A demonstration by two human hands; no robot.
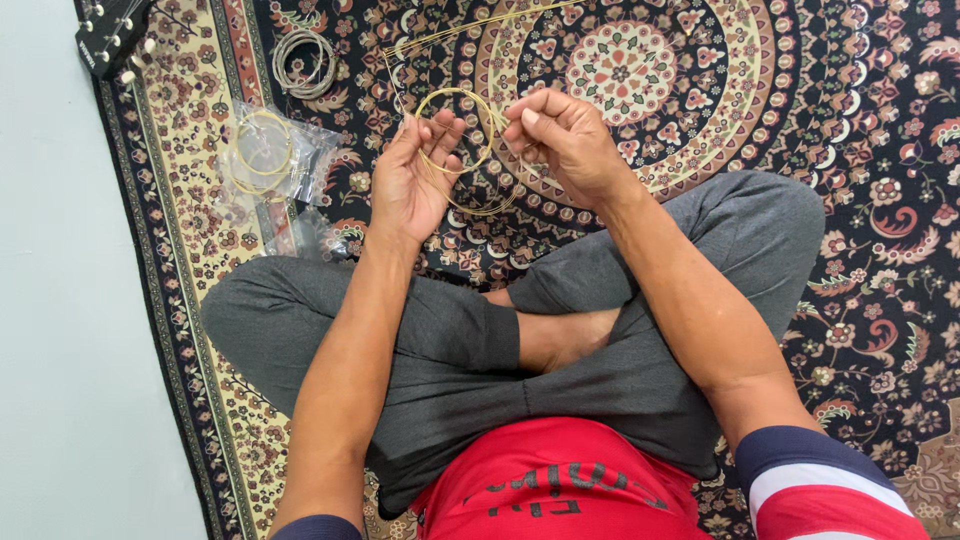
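I sit cross-legged on a patterned carpet (800, 90). My left hand (412, 180) and my right hand (560, 135) both hold a coiled gold guitar string (472, 98) in front of me. The left fingers pinch the coil's left side, and the right fingers grip its right side. A loose end of the string (470, 22) runs up and away to the right across the carpet.
Clear plastic packets (270, 160) with another gold coiled string lie left of my hands. A grey coiled string (305, 62) rests further up. A black guitar headstock (112, 38) pokes in at the top left. A pale floor (50, 300) borders the carpet on the left.
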